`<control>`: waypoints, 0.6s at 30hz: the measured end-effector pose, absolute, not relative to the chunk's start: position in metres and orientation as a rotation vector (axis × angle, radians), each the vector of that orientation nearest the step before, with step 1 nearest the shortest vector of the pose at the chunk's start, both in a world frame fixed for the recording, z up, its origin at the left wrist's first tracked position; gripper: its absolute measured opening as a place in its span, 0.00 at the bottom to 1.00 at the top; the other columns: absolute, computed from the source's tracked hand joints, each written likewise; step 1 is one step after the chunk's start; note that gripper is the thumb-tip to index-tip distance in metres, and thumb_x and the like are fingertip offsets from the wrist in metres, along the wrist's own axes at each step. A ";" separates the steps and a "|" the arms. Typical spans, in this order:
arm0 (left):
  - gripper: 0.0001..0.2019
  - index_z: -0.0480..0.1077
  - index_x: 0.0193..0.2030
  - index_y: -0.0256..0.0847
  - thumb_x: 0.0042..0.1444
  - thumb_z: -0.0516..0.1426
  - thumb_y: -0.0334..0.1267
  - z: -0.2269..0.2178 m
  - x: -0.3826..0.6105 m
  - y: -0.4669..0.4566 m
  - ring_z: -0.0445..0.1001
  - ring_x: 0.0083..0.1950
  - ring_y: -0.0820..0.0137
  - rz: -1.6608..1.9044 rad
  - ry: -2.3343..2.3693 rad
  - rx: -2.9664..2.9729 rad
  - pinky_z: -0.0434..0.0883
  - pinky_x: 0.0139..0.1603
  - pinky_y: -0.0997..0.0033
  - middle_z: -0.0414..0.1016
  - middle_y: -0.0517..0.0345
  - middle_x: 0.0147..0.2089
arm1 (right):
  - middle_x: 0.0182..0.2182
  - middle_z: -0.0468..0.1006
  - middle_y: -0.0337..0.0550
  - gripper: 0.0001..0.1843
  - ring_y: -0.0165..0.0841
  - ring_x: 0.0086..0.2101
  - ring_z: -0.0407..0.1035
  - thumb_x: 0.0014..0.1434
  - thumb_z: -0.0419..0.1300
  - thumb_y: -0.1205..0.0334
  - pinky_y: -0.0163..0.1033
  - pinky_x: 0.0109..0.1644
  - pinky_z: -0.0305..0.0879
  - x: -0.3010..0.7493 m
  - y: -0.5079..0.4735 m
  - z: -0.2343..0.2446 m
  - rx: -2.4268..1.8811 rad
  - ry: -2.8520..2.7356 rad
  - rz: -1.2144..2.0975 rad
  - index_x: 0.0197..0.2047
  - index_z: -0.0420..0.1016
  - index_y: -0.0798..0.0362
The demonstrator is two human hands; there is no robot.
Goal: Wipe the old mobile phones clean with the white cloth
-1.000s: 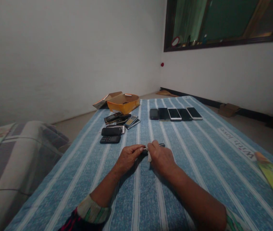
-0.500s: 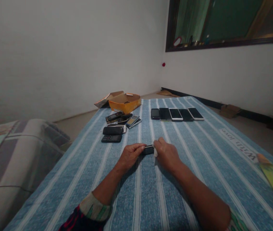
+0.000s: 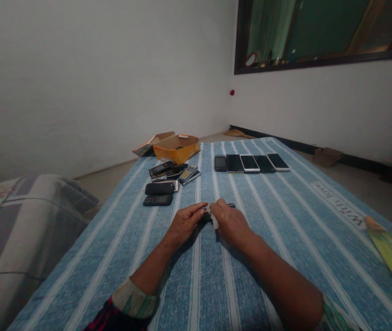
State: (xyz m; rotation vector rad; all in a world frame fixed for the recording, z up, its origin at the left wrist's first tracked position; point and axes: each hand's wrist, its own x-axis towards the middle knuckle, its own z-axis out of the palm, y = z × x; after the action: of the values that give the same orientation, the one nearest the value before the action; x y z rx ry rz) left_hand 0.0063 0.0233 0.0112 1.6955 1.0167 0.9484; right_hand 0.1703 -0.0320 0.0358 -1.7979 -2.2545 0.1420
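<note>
On the blue striped sheet [image 3: 285,230], well nearer the camera than the orange box [image 3: 177,148], both hands meet over a small dark phone [image 3: 231,205]. Left hand [image 3: 184,224]: fingers pinched narrow on the phone's left end. Right hand [image 3: 229,224]: fingers curled over the phone, gripping a white cloth [image 3: 214,223] against it; most of the phone is hidden. Just in front of the box lies a loose heap of keypad phones [image 3: 168,181]. Right of the box, five flat phones [image 3: 251,163] lie side by side in a row, screens up.
</note>
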 end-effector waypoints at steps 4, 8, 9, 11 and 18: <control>0.16 0.80 0.44 0.38 0.53 0.60 0.44 0.008 0.005 0.025 0.77 0.48 0.56 0.942 1.010 1.711 0.69 0.56 0.56 0.83 0.48 0.44 | 0.41 0.73 0.46 0.12 0.33 0.35 0.70 0.64 0.49 0.70 0.36 0.36 0.57 0.186 -0.029 0.042 -1.837 -2.251 0.154 0.45 0.72 0.53; 0.15 0.81 0.41 0.38 0.53 0.60 0.45 0.006 0.004 0.026 0.78 0.46 0.57 0.932 1.008 1.730 0.69 0.54 0.57 0.83 0.49 0.41 | 0.38 0.74 0.46 0.13 0.33 0.35 0.69 0.64 0.49 0.70 0.36 0.36 0.55 0.199 -0.026 0.046 -1.831 -2.248 0.191 0.41 0.75 0.53; 0.16 0.81 0.41 0.38 0.53 0.60 0.46 0.006 0.004 0.026 0.78 0.45 0.57 0.930 1.009 1.730 0.70 0.53 0.57 0.83 0.49 0.41 | 0.38 0.74 0.46 0.13 0.33 0.35 0.69 0.63 0.49 0.70 0.36 0.36 0.54 0.202 -0.025 0.046 -1.829 -2.241 0.202 0.40 0.75 0.53; 0.16 0.81 0.41 0.37 0.53 0.60 0.46 0.006 0.004 0.026 0.78 0.44 0.57 0.929 1.016 1.721 0.70 0.51 0.58 0.83 0.50 0.39 | 0.37 0.74 0.46 0.13 0.33 0.36 0.68 0.62 0.50 0.72 0.36 0.37 0.54 0.208 -0.023 0.046 -1.829 -2.214 0.232 0.39 0.76 0.54; 0.17 0.81 0.40 0.36 0.53 0.59 0.47 0.006 0.005 0.028 0.77 0.42 0.58 0.919 1.023 1.713 0.70 0.49 0.60 0.82 0.50 0.37 | 0.38 0.75 0.47 0.12 0.34 0.38 0.69 0.60 0.51 0.73 0.35 0.38 0.55 0.218 -0.020 0.042 -1.807 -2.194 0.251 0.39 0.76 0.55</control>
State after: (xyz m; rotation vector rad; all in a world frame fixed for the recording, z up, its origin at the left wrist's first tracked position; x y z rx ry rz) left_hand 0.0050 0.0279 0.0055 1.7130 1.0228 0.9190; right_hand 0.2181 -0.0203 0.0419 -1.8068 -2.1944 0.2513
